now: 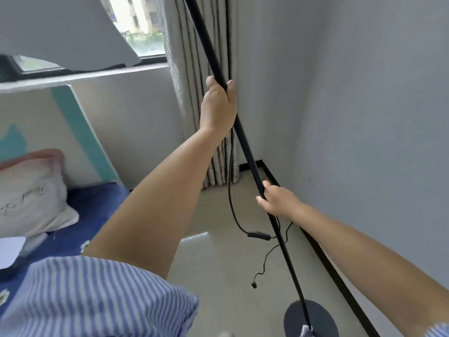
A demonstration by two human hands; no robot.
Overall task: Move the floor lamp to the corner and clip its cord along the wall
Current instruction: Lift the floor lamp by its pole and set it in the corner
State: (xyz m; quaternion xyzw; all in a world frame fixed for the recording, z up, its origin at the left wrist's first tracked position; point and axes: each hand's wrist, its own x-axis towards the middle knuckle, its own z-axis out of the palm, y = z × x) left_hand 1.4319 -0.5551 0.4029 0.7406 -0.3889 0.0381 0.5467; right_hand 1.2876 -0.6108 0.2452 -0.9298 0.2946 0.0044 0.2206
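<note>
Both hands clamp the floor lamp (245, 139): left hand (218, 108) high, right hand (279, 200) lower. The corner lies beyond; cord (230, 205) dangles below them, seemingly unclipped.

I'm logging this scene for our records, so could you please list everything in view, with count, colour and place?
Floor lamp pole: one, black, tilted, running from top centre to lower right.
Lamp base: one, dark round disc, floor at lower right.
Lamp shade: one, white, upper left.
Cord: one, black, hanging loose beside the pole, plug end dangling.
Inline switch: one, black, on the cord.
Curtain: one, pale grey, in the corner.
Window: one, upper left.
Pillow: one, white and pink, left.
Bed cover: one, dark blue, lower left.
Skirting: one, black, along the right wall.
Left hand: gripping the pole high.
Right hand: gripping the pole lower.
</note>
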